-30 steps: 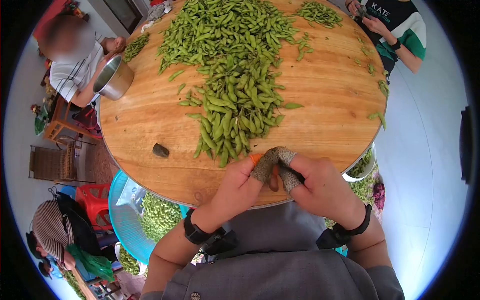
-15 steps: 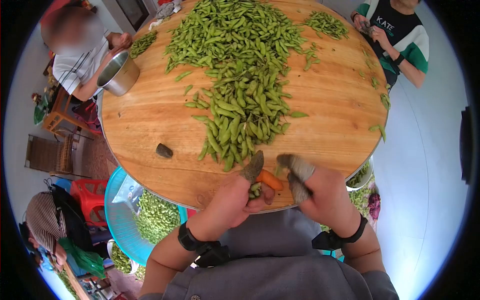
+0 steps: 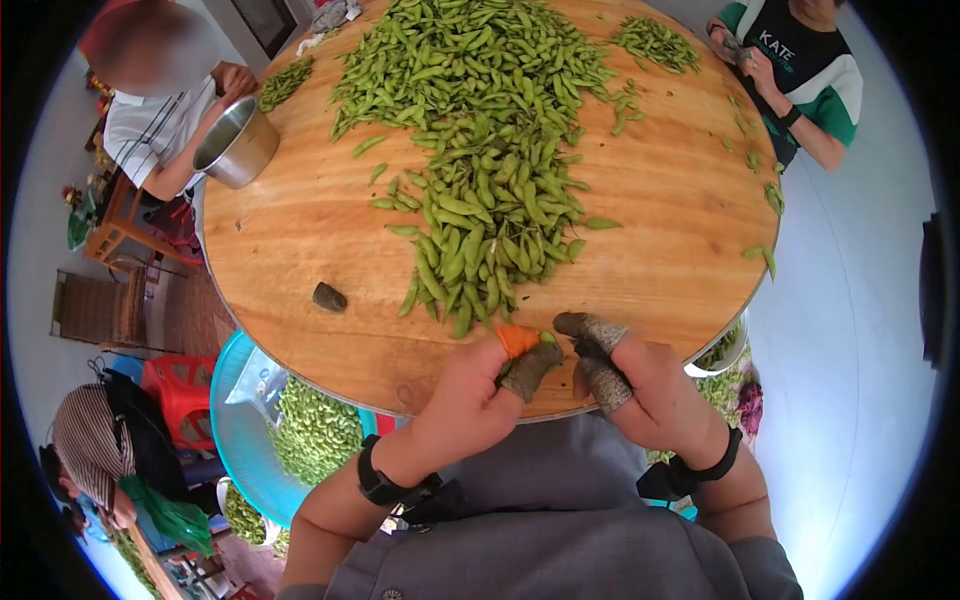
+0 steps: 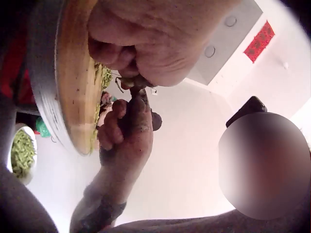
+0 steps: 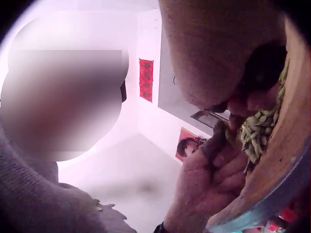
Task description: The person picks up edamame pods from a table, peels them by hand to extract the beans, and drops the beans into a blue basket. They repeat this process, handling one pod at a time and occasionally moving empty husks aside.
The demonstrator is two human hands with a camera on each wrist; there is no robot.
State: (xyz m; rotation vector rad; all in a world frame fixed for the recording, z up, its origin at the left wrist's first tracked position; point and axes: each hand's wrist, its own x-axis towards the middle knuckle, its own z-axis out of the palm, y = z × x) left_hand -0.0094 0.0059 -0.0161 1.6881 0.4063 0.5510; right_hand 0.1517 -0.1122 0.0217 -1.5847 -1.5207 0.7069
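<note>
Close to the table's near edge, my left hand (image 3: 465,395) pinches a small green soybean pod (image 3: 547,338) between thumb and index finger. An orange finger cover (image 3: 517,340) wraps the index finger, and a dirty grey-green cover (image 3: 530,372) the thumb. Just to the right is my right hand (image 3: 660,395), with grey stained covers (image 3: 606,385) on its thumb and index finger. Its fingers are bent, tips close to the left ones; I cannot tell whether anything is between them. The big heap of soybean pods (image 3: 490,200) lies beyond both hands.
On the round wooden table (image 3: 660,260) lie a loose dark finger cover (image 3: 329,297) and a metal pot (image 3: 237,145). Below left stands a turquoise basket (image 3: 228,400) of shelled beans; a white bucket (image 3: 741,345) is below right. Two people sit across the table.
My hands parted from close contact, the left palm turning up with pods showing in it. Now the left hand has turned back over and the hands are nearer each other again.
</note>
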